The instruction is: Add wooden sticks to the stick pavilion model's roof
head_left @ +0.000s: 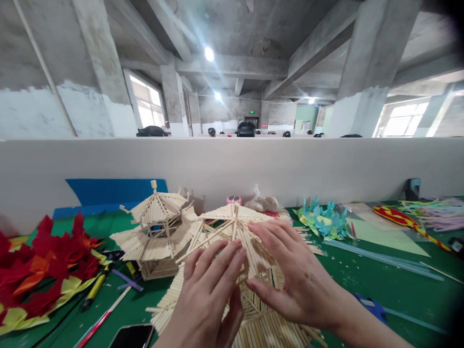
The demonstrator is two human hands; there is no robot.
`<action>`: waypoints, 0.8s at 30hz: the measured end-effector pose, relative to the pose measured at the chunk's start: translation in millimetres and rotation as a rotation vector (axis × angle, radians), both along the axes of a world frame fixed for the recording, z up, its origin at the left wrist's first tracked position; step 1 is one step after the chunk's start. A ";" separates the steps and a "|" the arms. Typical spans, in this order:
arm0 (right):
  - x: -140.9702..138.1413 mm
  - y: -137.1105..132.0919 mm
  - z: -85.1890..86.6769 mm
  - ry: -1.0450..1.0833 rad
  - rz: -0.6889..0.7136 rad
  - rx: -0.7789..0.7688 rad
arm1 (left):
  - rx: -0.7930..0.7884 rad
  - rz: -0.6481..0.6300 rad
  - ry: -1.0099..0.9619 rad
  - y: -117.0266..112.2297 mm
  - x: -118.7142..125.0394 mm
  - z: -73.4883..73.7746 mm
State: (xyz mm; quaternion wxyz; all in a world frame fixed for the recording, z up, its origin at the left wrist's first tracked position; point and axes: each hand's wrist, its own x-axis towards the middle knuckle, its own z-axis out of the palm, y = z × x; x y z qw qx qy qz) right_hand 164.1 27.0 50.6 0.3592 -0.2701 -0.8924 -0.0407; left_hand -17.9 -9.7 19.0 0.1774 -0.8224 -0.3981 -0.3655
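Observation:
A pagoda model of thin wooden sticks (232, 227) stands on the green table mat (362, 280) right in front of me. My left hand (208, 295) rests its fingertips on the near side of the upper roof. My right hand (290, 270) lies across the right side of that roof, fingers spread and touching the sticks. Both hands hide much of the lower tier (261, 328). A second, smaller stick pagoda (155, 232) stands just left of it, untouched.
Red and yellow paper flowers (39, 270) lie at the left, with a yellow-handled tool (96, 285) and a phone (132, 336) near the front edge. Teal paper flowers (324, 220), paper sheets and coloured strips (409, 220) fill the right. A white partition wall (326, 164) runs behind the table.

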 end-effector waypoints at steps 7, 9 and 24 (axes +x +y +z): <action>1.5 -0.9 -0.3 -0.013 0.000 -0.025 | 0.013 -0.010 0.005 1.9 -0.8 -0.4; 1.9 -0.7 -1.0 -0.018 0.009 -0.032 | 0.018 -0.013 0.008 2.5 -0.7 -0.4; 6.6 -4.0 -10.5 0.039 -0.047 -0.049 | 0.020 -0.020 -0.033 -0.1 -1.4 -0.7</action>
